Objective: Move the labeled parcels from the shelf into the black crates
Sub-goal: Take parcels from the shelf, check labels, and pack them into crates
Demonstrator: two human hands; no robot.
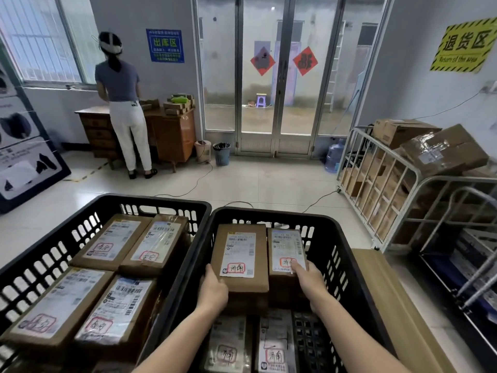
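Black plastic crate (271,214), head view: both of a person's hands reach inside it, apparently squaring two brown parcels against its far wall. The left hand (214,288) grips the near corner of the taller parcel (242,282). The right hand (309,275) clasps the near end of the second parcel (285,249) touching it. Labels face up, probably for reading. More parcels (228,345) lie at the crate's near end.

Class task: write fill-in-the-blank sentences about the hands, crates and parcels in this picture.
The left hand and right hand each hold a parcel in the crate on the ___.
In the left crate, the parcels on top number ___.
Both crates are coloured ___.
Missing words: right, four, black.
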